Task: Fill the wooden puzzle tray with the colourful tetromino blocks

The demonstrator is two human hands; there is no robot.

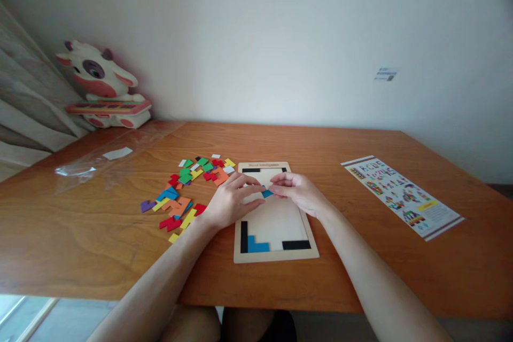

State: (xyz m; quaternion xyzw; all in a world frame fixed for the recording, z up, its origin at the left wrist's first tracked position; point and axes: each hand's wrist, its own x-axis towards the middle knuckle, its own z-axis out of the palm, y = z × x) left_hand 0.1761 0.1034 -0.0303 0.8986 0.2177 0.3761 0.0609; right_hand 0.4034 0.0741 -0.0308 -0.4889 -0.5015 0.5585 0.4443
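A blue puzzle piece (266, 193) is pinched in the fingers of my right hand (301, 191), over the upper middle of a pale wooden puzzle board (276, 258). My left hand (230, 196) reaches in from the other side, its fingertips at the piece's left edge; its thumb and fingers are apart. Black bars (296, 245) lie in several corners of the board. An L-shaped blue piece (257, 246) rests at the lower left, against the upright black bar (244, 236). The hands cover part of the board's upper half.
Left of the board lies a loose pile of coloured pieces (176, 206). A printed sheet (401, 195) is on the right. Behind, a clear plastic bag (92, 168) and a cow-shaped toy keyboard (106, 88) occupy the left, near the wall and curtain.
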